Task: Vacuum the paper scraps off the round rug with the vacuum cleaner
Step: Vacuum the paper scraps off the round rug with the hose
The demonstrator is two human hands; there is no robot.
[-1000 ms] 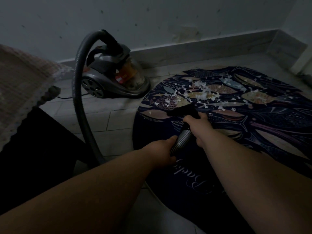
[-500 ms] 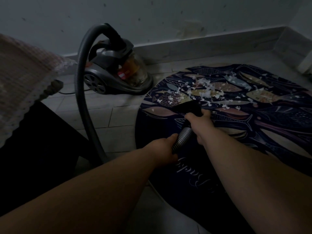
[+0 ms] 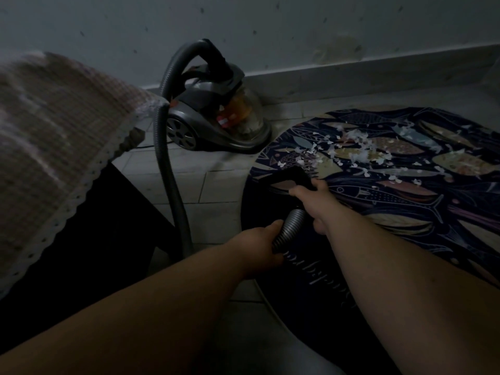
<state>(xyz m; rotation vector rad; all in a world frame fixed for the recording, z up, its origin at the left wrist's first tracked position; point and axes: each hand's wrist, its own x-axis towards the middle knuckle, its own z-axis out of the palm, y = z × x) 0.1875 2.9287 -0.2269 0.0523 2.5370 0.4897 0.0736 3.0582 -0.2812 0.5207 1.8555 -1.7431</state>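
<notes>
Right hand (image 3: 315,201) gripping nozzle (image 3: 290,177), left hand (image 3: 257,246) gripping hose (image 3: 290,227); suction risking lifting rug (image 3: 405,239) edge, scattering paper scraps (image 3: 357,150).

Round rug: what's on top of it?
White paper scraps scattered over the far part of the round rug. The black nozzle sits at their near edge, held by the right hand; the left hand grips the hose. Scraps under nozzle or arms: hidden.
</notes>
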